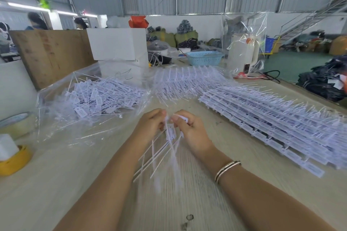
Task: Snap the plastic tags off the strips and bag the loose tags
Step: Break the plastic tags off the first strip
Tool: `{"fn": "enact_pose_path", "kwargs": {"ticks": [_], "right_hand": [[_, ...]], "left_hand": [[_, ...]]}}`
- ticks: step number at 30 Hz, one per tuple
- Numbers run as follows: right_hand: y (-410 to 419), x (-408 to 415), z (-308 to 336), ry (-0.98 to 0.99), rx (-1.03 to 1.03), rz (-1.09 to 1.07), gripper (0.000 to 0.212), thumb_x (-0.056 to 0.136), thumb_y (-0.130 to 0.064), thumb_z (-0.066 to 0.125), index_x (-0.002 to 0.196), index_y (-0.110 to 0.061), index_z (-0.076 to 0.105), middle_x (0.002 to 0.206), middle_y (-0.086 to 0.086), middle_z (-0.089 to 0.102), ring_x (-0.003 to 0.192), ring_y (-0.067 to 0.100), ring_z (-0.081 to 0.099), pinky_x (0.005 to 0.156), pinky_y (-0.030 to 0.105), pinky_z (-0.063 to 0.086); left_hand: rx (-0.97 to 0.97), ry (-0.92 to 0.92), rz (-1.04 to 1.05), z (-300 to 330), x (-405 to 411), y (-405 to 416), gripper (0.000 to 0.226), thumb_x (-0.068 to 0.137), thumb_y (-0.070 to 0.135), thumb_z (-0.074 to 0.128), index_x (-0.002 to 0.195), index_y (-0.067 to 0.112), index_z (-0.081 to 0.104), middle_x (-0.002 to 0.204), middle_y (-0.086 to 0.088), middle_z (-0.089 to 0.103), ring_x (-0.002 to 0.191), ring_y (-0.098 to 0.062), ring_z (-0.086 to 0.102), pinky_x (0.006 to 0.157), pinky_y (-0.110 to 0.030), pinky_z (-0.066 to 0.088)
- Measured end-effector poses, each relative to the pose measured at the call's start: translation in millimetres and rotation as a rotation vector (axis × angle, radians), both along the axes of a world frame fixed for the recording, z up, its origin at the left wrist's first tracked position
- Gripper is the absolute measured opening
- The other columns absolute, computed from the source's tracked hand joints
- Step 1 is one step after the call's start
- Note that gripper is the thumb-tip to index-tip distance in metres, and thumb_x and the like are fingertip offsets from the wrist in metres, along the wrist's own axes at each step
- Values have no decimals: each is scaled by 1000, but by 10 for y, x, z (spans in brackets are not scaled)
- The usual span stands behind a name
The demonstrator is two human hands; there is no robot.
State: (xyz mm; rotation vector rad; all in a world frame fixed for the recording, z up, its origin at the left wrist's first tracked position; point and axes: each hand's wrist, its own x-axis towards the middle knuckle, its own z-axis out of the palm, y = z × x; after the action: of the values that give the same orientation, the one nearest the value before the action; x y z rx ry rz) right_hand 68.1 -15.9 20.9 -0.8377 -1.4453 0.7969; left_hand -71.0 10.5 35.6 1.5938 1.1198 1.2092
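Observation:
My left hand (150,124) and my right hand (189,129) meet above the middle of the table, both pinching a small bunch of white plastic tags (170,133) whose long thin tails hang down and blur toward me. To the left lies an open clear plastic bag (62,124) holding a heap of loose tags (97,97). On the right, a long stack of uncut tag strips (266,124) runs diagonally across the table. More strips (184,82) are piled behind my hands.
Rolls of tape (16,122) and a yellow holder (15,161) sit at the left edge. Behind the strips stand a white box (116,45), a blue basket (204,58) and a bagged white kettle (244,50). A plywood board (50,52) leans at back left.

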Motion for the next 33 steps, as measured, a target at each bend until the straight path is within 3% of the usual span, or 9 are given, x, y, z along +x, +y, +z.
{"fn": "enact_pose_path", "kwargs": {"ticks": [5, 8, 11, 13, 17, 21, 24, 27, 33], "right_hand": [[-1, 66, 17, 22, -65, -40, 26, 96, -12, 53, 72, -19, 62, 67, 0, 51, 65, 7, 48, 71, 21, 39], [106, -10, -50, -325, -163, -188, 24, 94, -37, 54, 71, -29, 52, 68, -6, 50, 73, 11, 48, 87, 36, 34], [176, -63, -113, -570, -191, -375, 28, 92, -51, 48, 106, -29, 57, 94, -8, 54, 99, 11, 47, 85, 30, 22], [180, -50, -113, -520, -183, -426, 32, 97, -45, 40, 119, -26, 55, 110, -8, 51, 110, 11, 41, 83, 25, 16], [102, -52, -79, -461, -89, -349, 28, 94, -48, 41, 79, -32, 59, 84, -17, 49, 92, 6, 42, 76, 30, 17], [45, -48, -49, -412, -96, -285, 31, 92, -41, 54, 66, -26, 50, 65, -12, 45, 73, 3, 45, 87, 36, 25], [35, -13, -30, -244, -152, -226, 32, 93, -33, 56, 67, -16, 53, 66, -2, 49, 68, 8, 48, 96, 48, 34], [26, -5, -27, -110, -153, -216, 29, 94, -27, 55, 71, -9, 56, 65, -2, 53, 71, 11, 50, 94, 48, 38], [37, 40, -18, -30, -166, 25, 27, 94, -8, 50, 68, -12, 55, 67, 3, 56, 69, 14, 52, 75, 27, 41]], "left_hand": [[53, -85, 71, 25, -140, 98, 36, 95, 20, 49, 60, 15, 47, 45, 9, 41, 44, -6, 40, 62, -30, 34], [110, -28, 27, 23, -78, 50, 26, 77, 25, 47, 52, 18, 43, 46, 7, 37, 48, -11, 34, 56, -29, 27], [197, 157, 55, -25, -79, 14, 24, 73, 28, 43, 62, 10, 53, 51, 5, 46, 52, -12, 40, 59, -31, 34], [244, 258, 93, -30, -101, -4, 22, 74, 28, 39, 64, 18, 56, 55, 6, 51, 52, -11, 43, 57, -32, 37], [385, 473, 75, -22, -37, -65, 19, 75, 24, 35, 67, 31, 51, 68, 12, 53, 65, -10, 51, 61, -29, 38], [467, 482, 21, -45, -1, -58, 16, 80, 15, 41, 83, 16, 57, 77, 5, 56, 73, -13, 53, 66, -33, 44], [478, 501, 27, -87, 16, -50, 13, 88, 15, 43, 94, 21, 53, 82, 7, 58, 75, -12, 56, 66, -34, 46], [392, 418, 76, -90, -2, -37, 13, 94, 20, 44, 103, 30, 44, 83, 7, 62, 73, -14, 62, 68, -37, 49], [368, 479, 128, -56, -122, 3, 31, 90, 20, 49, 60, 21, 48, 57, -6, 51, 52, -15, 43, 55, -31, 33]]}}
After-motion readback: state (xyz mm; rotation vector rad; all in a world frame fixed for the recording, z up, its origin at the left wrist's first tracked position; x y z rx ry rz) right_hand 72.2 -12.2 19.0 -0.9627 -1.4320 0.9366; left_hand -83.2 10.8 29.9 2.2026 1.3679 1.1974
